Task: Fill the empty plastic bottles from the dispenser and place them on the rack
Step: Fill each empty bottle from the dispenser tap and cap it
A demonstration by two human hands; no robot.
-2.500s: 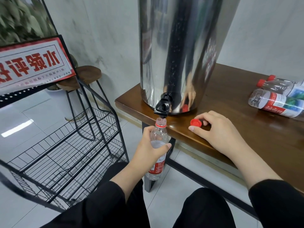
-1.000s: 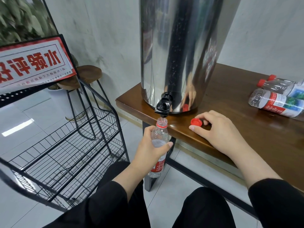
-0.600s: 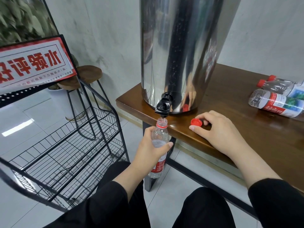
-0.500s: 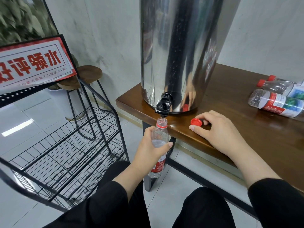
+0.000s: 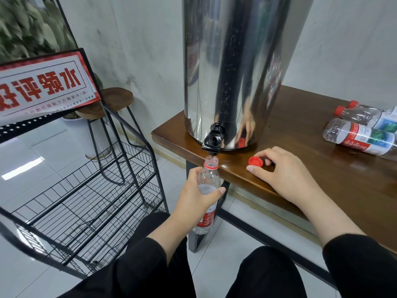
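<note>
Dispenser (image 5: 234,67): steel drum on the desk (image 5: 322,168), black tap (image 5: 212,141) overhanging the front edge
Rack (image 5: 86,201): black wire shelves, left of the hands, no bottles seen on it
Spare bottles (image 5: 361,134): lying on the desk, far right, well apart from the hands
Bottle (image 5: 208,179): upright, long axis vertical, mouth directly under the tap, partly filled; gripped round its middle by the left hand (image 5: 197,198), which is the hand nearer the rack
Right hand (image 5: 283,171): rests on the desk, fingertips pinching the cap
Cap (image 5: 255,161): red, on the desk, just right of the bottle mouth; judged next needed there, before the bottle goes left to the rack
</note>
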